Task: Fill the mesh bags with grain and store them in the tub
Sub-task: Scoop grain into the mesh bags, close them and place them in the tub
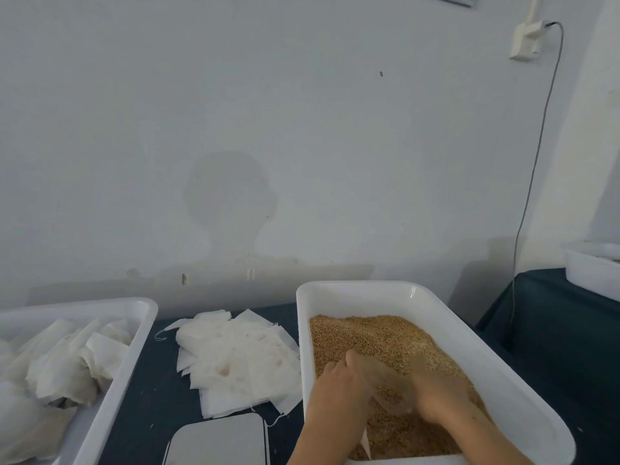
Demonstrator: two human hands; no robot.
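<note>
Here a mesh bag [391,389] lies low in the grain [385,333], held between both hands inside the right tub [335,290]. It is sheer, and grain shows through its skin near the middle. The left hand [339,380] curls its grip round the bag's left edge, thumb up toward the far side. The right hand [439,394] has its fingers bent over the bag's right side, pressed down into the grain; whether it pinches the mesh or only scoops against it, I cannot tell. A white corner of the bag pokes out below the left wrist.

The grain fills this white tub from the middle to the near end, with the far wall bare.

Just left of the tub, a loose heap of flat empty bags [235,357] lies on the dark counter [157,397], some with thin strings trailing. Near its front edge sits a pale grey scale [218,441], cut by the frame.

Further left, a second white tub [134,330] holds stuffed bags [57,367] piled together.

At far right another white tub [593,270] rests on a dark-covered surface, and a cable [536,156] hangs down the wall from a socket [525,41].
</note>
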